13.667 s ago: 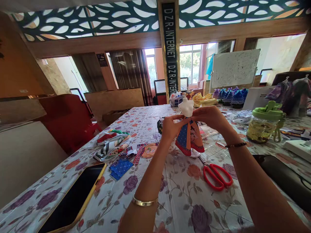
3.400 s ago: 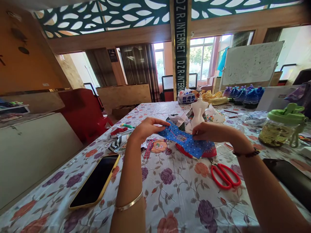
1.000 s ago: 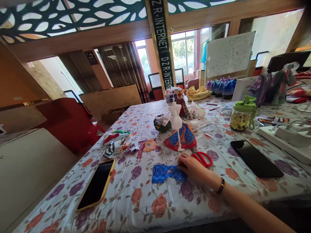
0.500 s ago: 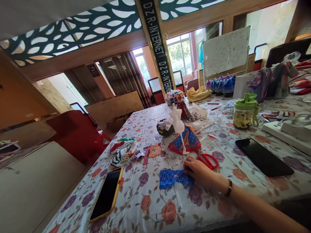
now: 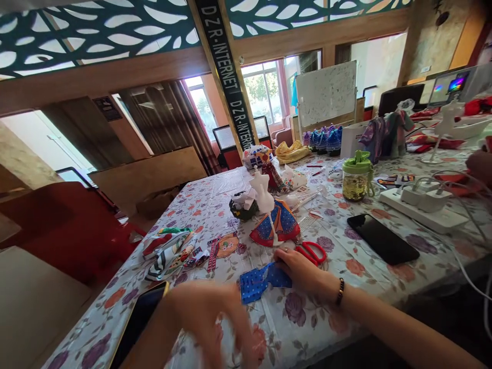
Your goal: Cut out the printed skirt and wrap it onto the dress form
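Note:
My right hand (image 5: 302,269) pinches the right end of a blue, white-dotted piece of cloth (image 5: 253,283), cut to a garment shape and lying on the table. Blurred by motion, my left hand (image 5: 211,312) hovers in front and to the left of the cloth, fingers apart, nothing seen in them. Red-handled scissors (image 5: 321,253) lie just beyond my right wrist, their blades hidden. Behind my right hand stands a small white dress form (image 5: 262,192), with a blue, orange and red skirt (image 5: 284,225) beside its stand.
A yellow-cased phone (image 5: 136,323) lies partly under my left hand. Cloth scraps (image 5: 167,253) and an orange patterned piece (image 5: 226,245) are at left. To the right are a black phone (image 5: 382,238), a green-lidded jar (image 5: 354,179) and a power strip (image 5: 423,207) with cables.
My left hand has come into view from below, near the cloth's left end. The cloth's right part has shifted or folded slightly under my right hand. The view has turned right.

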The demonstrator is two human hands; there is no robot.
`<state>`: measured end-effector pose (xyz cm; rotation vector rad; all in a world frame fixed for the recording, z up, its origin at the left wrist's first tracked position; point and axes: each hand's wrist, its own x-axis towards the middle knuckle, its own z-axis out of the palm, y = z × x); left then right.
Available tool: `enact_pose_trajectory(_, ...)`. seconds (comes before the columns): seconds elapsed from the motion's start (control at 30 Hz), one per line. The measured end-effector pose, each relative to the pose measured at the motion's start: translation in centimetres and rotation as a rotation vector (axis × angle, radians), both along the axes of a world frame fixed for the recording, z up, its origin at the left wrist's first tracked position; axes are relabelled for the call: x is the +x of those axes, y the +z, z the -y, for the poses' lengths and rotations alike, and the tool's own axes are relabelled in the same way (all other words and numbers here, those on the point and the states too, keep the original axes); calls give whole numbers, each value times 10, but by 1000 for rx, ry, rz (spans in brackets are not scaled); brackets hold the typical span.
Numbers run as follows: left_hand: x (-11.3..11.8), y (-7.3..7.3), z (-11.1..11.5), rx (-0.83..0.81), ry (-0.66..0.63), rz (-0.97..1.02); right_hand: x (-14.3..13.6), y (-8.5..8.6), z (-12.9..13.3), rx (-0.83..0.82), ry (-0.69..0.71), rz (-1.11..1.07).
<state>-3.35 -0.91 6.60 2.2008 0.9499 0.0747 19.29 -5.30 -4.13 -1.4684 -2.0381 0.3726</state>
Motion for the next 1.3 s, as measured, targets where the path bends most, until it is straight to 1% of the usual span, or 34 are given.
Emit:
enact_pose_trajectory(0.07,15,-17,-17,-17,-72,-39,-1,0,0,-1,-32,-26)
enact_pose_trajectory(0.1,23,-27,-25,48,-61,-60,-1,-1,-1,-1,-43,-37)
enact_pose_trajectory(0.17,33,-49,-39,142,16,-58,-1,-2,-1,-5,-53,-52)
enact_pose_trajectory(0.27,35,-76,-52,224,72,-54,-2,-4,-3,1,-54,-75)
enact_pose_trajectory(0.3,34,-82,-54,216,67,-52,-2,-4,-3,9,-53,-86)
enact_pose_trajectory(0.37,29,-90,-55,185,46,-30,-2,-5,-3,29,-49,-115)
enact_pose_trajectory(0.43,24,-92,-54,144,35,4,-2,-4,-4,51,-42,-154)
enact_pose_trajectory(0.57,15,-91,-55,27,-7,61,-1,-3,-4,70,-44,-230)
enact_pose_trajectory(0.7,7,-89,-62,-97,-88,93,-1,-1,-5,31,-52,-241)
enact_pose_trajectory(0.8,5,-88,-63,-132,-115,104,-3,1,-3,-11,-54,-208)
enact_pose_trajectory(0.9,9,-83,-56,-74,-107,89,-5,0,-3,-39,-64,-149)
enact_pose_trajectory(0.97,11,-76,-49,26,-115,45,-5,-2,-3,-44,-68,-113)
enact_pose_trajectory(1.03,6,-69,-43,110,-111,18,-6,-4,-4,-44,-69,-85)
enact_pose_trajectory(1.07,-1,-66,-40,152,-84,14,-6,-5,-4,-42,-69,-72)
enact_pose_trajectory(1.1,-11,-64,-38,211,-23,13,-6,-6,-4,-41,-67,-58)
enact_pose_trajectory(1.13,-26,-63,-36,273,67,-7,-6,-7,-4,-39,-64,-45)
enact_pose_trajectory(1.17,-44,-65,-34,365,183,-37,-6,-7,-4,-38,-61,-32)
enact_pose_trajectory(1.2,-64,-68,-30,483,341,-75,-6,-7,-3,-37,-59,-20)
enact_pose_trajectory(1.23,-86,-73,-24,619,506,-115,-6,-7,-3,-37,-58,-9)
enact_pose_trajectory(1.27,-107,-80,-16,747,644,-163,-6,-7,-2,-37,-56,0)
enact_pose_trajectory(1.3,-126,-88,-7,850,752,-227,-6,-6,-1,-38,-54,6)
